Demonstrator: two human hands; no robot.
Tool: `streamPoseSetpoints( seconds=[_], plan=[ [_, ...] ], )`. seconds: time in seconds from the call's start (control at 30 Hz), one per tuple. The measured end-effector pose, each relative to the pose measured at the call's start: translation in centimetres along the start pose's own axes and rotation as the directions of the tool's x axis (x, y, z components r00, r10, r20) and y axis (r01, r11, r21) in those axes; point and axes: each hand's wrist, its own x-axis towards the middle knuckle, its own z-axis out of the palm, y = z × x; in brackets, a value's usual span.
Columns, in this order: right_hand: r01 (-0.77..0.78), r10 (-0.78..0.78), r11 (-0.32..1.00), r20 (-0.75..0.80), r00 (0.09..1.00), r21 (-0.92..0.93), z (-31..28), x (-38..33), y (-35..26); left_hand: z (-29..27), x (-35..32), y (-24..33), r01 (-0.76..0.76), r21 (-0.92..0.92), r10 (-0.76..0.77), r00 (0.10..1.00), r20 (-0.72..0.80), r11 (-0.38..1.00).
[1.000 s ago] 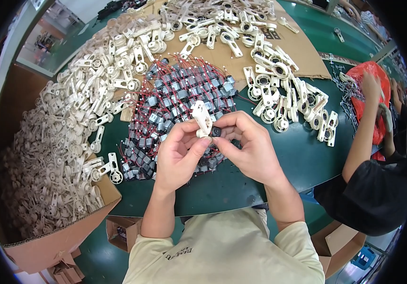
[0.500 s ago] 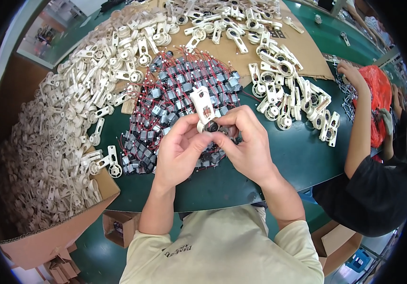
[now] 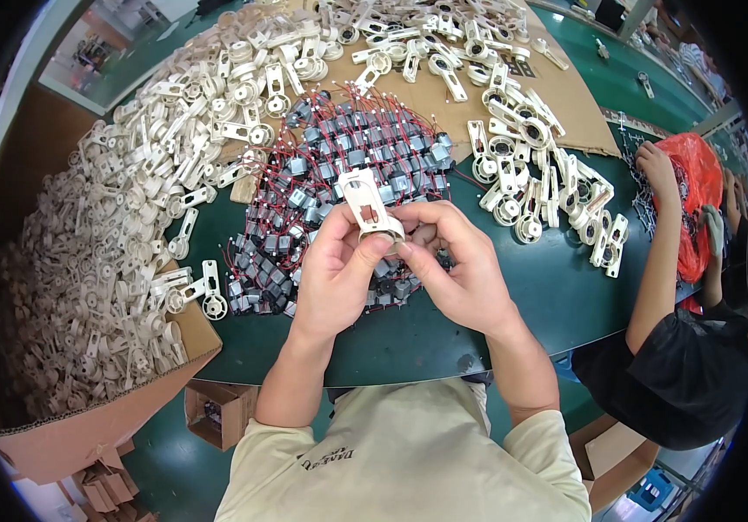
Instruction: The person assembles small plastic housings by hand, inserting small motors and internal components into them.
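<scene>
Nearer the wearer than the motor pile (image 3: 300, 170), the front edge of the green worktop (image 3: 557, 283) is curving across the view, and a strip of green surface is running between that edge and the pile. To the right of the motor pile, a broader green stretch is extending toward a co-worker's black sleeve (image 3: 674, 374), providing open room. Beyond the motor pile, a cardboard sheet (image 3: 576, 109) is lying on the worktop. To the left of the pile, loose white arms (image 3: 191, 143) and a large carton (image 3: 117, 422) are limiting movement.

Count: one white part (image 3: 363, 200) is being held. One light-brown block (image 3: 243, 190) is lying just beside the left side of the motor pile. One red bag (image 3: 691, 170) is lying well to its right. Motors and loose arms are overlapping too densely for a reliable count.

Both hands are working above the near side of the motor pile, supporting the white part with its slotted end tilting away from the wearer. The left hand (image 3: 337, 274) is pinching its rounded near end between thumb and curled fingers. The right hand (image 3: 454, 265) is pinching the same end from the right, thumb tips nearly meeting. Whether the fingers are hiding another piece cannot be determined.
</scene>
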Motion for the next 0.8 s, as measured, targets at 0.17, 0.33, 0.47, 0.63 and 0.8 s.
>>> streamPoseSetpoints(
  seconds=[0.17, 0.33, 0.47, 0.63, 0.8],
  plan=[
    [-0.1, 0.136, 0.936, -0.083, 0.987, 0.336, 0.0, 0.0, 0.9, 0.7, 0.0, 0.6, 0.032, -0.018, -0.032, 0.999, 0.019, 0.999],
    [-0.211, 0.239, 0.816, 0.019, 0.971, 0.538, -0.3, 0.0, 0.5, 1.1, 0.0, -0.1, 0.007, 0.019, -0.007, 1.0, -0.016, 1.0],
    [-0.337, 0.358, 0.735, 0.085, 0.93, 0.589, -0.5, 0.1, 0.4, 1.3, -0.1, -0.7, -0.097, 0.201, 0.096, 0.995, 0.014, 0.975],
    [-0.324, 0.375, 0.71, 0.054, 0.925, 0.626, -0.2, 0.2, 0.1, 1.8, 0.0, -1.2, -0.116, 0.22, 0.119, 0.993, 0.002, 0.969],
    [-0.301, 0.356, 0.679, 0.058, 0.933, 0.669, -0.2, 0.1, 1.0, 1.6, -0.1, -1.2, -0.228, 0.504, 0.21, 0.973, 0.094, 0.833]
  ],
)
